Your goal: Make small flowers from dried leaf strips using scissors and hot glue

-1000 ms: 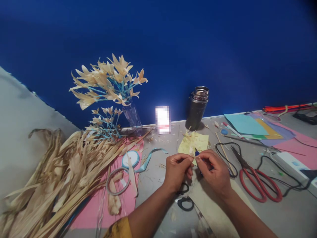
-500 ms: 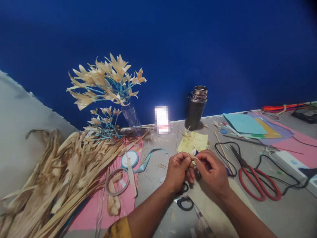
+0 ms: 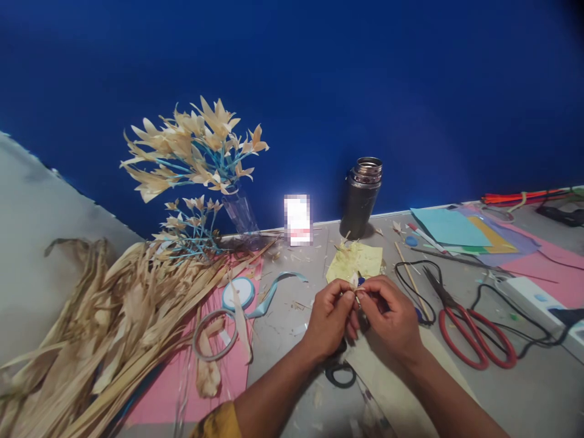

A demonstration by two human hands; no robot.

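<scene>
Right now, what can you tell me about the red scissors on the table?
The red scissors lie flat on the grey table, to the right of the right hand, which does not touch them. Two red loop handles point toward the camera; dark blades, nearly closed, point away toward the wall. A black cable runs close by the blades and handles; whether it touches them cannot be told.

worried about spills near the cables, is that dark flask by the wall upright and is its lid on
Upright and lid off: the flask stands on its base against the blue wall, and its bare metal rim shows on top. Contents cannot be seen.
</scene>
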